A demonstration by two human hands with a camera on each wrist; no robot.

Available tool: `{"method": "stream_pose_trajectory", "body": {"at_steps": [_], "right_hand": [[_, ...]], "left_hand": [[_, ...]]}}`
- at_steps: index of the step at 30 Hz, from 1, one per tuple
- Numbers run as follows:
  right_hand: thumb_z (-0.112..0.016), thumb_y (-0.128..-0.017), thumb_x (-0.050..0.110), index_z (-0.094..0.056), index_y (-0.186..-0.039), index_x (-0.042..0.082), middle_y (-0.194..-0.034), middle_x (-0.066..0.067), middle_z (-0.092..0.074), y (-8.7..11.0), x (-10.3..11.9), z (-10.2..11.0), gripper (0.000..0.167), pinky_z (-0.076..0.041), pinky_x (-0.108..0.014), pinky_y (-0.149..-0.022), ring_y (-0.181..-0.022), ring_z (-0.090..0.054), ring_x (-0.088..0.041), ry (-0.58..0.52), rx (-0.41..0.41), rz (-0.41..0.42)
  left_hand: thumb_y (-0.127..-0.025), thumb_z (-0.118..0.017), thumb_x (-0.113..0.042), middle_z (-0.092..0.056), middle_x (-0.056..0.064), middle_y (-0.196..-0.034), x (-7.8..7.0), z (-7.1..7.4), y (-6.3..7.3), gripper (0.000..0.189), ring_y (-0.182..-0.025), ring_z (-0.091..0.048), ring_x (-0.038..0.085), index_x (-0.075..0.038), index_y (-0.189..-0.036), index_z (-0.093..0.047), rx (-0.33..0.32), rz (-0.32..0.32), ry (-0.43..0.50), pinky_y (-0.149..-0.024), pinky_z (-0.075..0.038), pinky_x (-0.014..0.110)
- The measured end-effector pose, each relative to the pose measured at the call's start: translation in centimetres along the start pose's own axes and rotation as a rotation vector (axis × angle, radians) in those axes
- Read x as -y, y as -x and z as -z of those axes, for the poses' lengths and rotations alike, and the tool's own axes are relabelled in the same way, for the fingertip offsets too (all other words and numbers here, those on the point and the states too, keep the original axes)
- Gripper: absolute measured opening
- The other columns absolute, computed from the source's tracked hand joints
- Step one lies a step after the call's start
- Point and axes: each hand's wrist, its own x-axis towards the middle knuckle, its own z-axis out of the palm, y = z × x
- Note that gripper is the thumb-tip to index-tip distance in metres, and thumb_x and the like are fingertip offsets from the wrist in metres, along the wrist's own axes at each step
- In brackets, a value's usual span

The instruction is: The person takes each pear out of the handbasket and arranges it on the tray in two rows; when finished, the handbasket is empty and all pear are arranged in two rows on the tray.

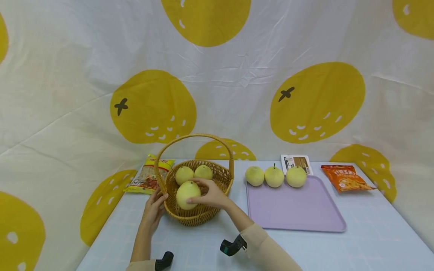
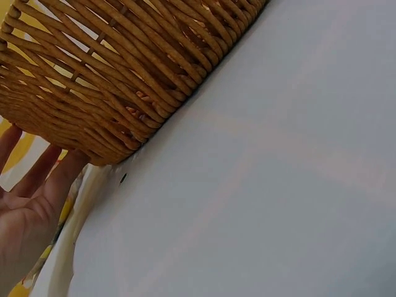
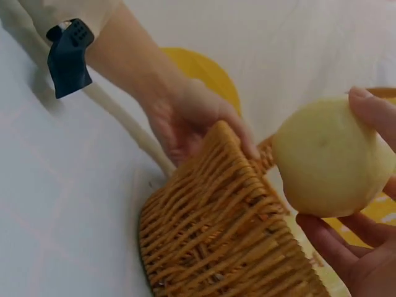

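left hand (image 1: 155, 205) gripping side of wicker basket (image 1: 194, 221); right hand (image 1: 213, 194) grasping yellow-green pear (image 1: 185, 195) above basket, to right of left hand. two more pears (image 1: 184, 175) inside, just beyond right hand. loose pinch could drop pear, bruising those; slack left hold might tip basket.

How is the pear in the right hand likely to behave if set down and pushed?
The pear would probably roll, being nearly round. It is likely firm: no dent shows where the right hand pinches it. Its smooth-looking skin may let it slip under a light grip.
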Motion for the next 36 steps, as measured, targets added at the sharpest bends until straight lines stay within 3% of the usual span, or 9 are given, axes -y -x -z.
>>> {"method": "stream_pose_trajectory", "body": {"at_steps": [3, 10, 18, 26, 31, 36], "right_hand": [[-0.075, -0.079, 0.013, -0.048, -0.134, -0.004, -0.129, -0.022, -0.051, 1.2, 1.2, 0.9, 0.063, -0.052, -0.033, -0.083, -0.099, -0.062, -0.027, -0.032, -0.005, -0.010], [-0.076, -0.078, 0.010, -0.047, -0.137, 0.003, -0.126, -0.020, -0.052, 2.9, -2.1, 2.6, 0.067, -0.053, -0.036, -0.083, -0.102, -0.061, -0.031, -0.149, -0.031, -0.009], [-0.077, -0.078, 0.012, -0.046, -0.137, 0.003, -0.131, -0.023, -0.046, 6.2, -2.5, 5.0, 0.068, -0.053, -0.033, -0.082, -0.104, -0.059, -0.034, -0.152, -0.127, -0.013], [-0.076, -0.078, 0.008, -0.040, -0.138, -0.006, -0.128, -0.029, -0.044, 8.6, -3.6, 7.1, 0.071, -0.053, -0.033, -0.081, -0.101, -0.060, -0.036, -0.143, -0.181, -0.024], [-0.075, -0.079, 0.006, -0.041, -0.138, -0.005, -0.131, -0.030, -0.042, 9.9, -4.5, 8.1, 0.069, -0.053, -0.033, -0.082, -0.105, -0.058, -0.039, -0.135, -0.196, -0.047], [-0.074, -0.078, 0.004, -0.040, -0.137, -0.006, -0.130, -0.031, -0.042, 11.3, -5.3, 8.9, 0.069, -0.053, -0.032, -0.082, -0.102, -0.059, -0.035, -0.117, -0.203, -0.066]], "left_hand": [[-0.095, -0.056, -0.019, -0.027, 0.013, -0.149, 0.0, 0.0, 0.0, 0.069, -0.112, -0.051, 0.011, -0.015, -0.152, -0.018, 0.000, 0.002, -0.007, -0.084, -0.051, 0.028], [-0.094, -0.058, -0.021, -0.025, 0.014, -0.150, 0.0, 0.0, 0.1, 0.071, -0.117, -0.048, 0.015, -0.013, -0.152, -0.017, -0.001, -0.006, -0.018, -0.084, -0.051, 0.028], [-0.095, -0.056, -0.019, -0.024, 0.015, -0.151, -0.1, -0.1, 0.0, 0.070, -0.122, -0.044, 0.021, -0.013, -0.152, -0.016, 0.007, -0.006, -0.024, -0.084, -0.051, 0.029], [-0.094, -0.058, -0.018, -0.025, 0.015, -0.150, -0.1, 0.1, -0.1, 0.071, -0.113, -0.049, 0.012, -0.013, -0.152, -0.017, 0.002, -0.006, -0.011, -0.083, -0.051, 0.030], [-0.094, -0.059, -0.019, -0.025, 0.015, -0.150, -0.1, 0.1, -0.2, 0.072, -0.108, -0.052, 0.006, -0.013, -0.152, -0.017, 0.007, -0.006, -0.012, -0.083, -0.051, 0.029], [-0.094, -0.057, -0.018, -0.026, 0.014, -0.149, 0.0, 0.1, -0.1, 0.071, -0.107, -0.053, 0.005, -0.013, -0.152, -0.017, 0.007, -0.005, -0.013, -0.083, -0.051, 0.029]]}}
